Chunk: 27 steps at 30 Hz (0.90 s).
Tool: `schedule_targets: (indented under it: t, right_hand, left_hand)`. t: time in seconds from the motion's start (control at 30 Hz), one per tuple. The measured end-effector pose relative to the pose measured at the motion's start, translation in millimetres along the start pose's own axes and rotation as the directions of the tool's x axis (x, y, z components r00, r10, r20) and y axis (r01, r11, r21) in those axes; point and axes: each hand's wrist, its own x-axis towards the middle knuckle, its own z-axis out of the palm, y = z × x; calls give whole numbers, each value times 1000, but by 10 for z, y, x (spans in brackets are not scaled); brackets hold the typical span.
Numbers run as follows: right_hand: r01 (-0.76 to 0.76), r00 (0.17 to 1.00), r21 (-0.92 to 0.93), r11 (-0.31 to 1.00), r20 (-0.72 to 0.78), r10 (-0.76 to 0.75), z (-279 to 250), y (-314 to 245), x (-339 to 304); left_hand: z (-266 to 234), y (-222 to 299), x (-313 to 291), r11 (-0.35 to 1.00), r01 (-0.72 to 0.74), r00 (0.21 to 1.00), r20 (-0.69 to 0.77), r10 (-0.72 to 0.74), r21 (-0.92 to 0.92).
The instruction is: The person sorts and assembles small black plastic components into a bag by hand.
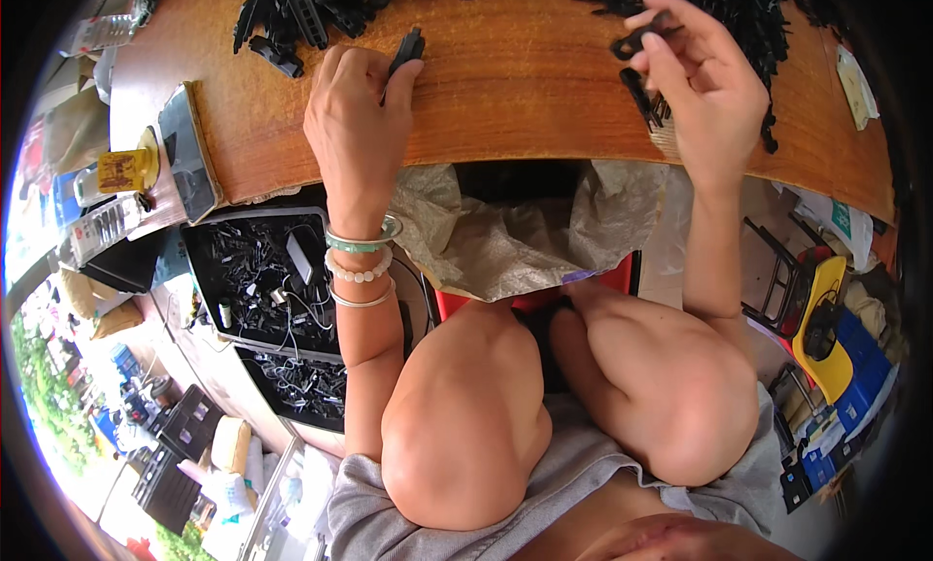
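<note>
My left hand [358, 124] is over the wooden table [505, 85], closed on a small black plastic part [406, 51] pinched between thumb and fingers. My right hand [714, 95] is raised over the table's right side. Its thumb and fingertips pinch another small black plastic part [634, 41], which seems to have a ring-shaped end. Beside my left hand, a pile of black plastic pieces [311, 12] lies at the far edge. A second black pile [748, 17] lies behind my right hand. A thin black piece [638, 97] shows just left of my right palm.
An open woven sack [496, 250] hangs below the table's front edge, above my knees. Black trays [262, 342] with dark parts and cables stand at lower left. A dark flat device [190, 153] and yellow tape roll [148, 158] lie left. A yellow seat [824, 318] stands right.
</note>
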Motion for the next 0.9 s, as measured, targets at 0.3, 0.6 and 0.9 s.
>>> schedule_targets:
  t: [0.3, 0.6, 0.9]
  right_hand:
    - [-143, 933, 456, 879, 357, -34, 58, -68, -140]
    - [-1, 983, 171, 985, 179, -30, 81, -6, -232]
    - [252, 966, -182, 950, 102, -237, 77, -106, -162]
  left_hand:
    - [0, 578, 41, 104, 605, 795, 591, -137, -789]
    - [-59, 727, -13, 471, 514, 828, 559, -52, -717]
    - [-52, 697, -75, 720, 93, 953, 271, 135, -688]
